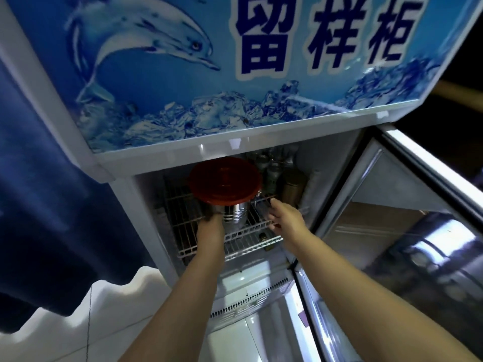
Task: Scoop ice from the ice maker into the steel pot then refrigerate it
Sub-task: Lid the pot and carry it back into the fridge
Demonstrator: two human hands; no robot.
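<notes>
The steel pot (235,214) with a red lid (224,180) stands on the white wire shelf (251,240) inside the open refrigerator (146,199). My left hand (210,226) holds the pot's lower left side. My right hand (283,214) is just right of the pot, its fingers spread over the shelf wires and off the pot. The pot's base is partly hidden by my left hand.
Steel cups and a brass-coloured canister (291,188) stand at the back right of the shelf. The glass door (407,231) hangs open to the right. A blue curtain (39,205) hangs at the left. A blue dolphin sign (209,61) tops the cabinet.
</notes>
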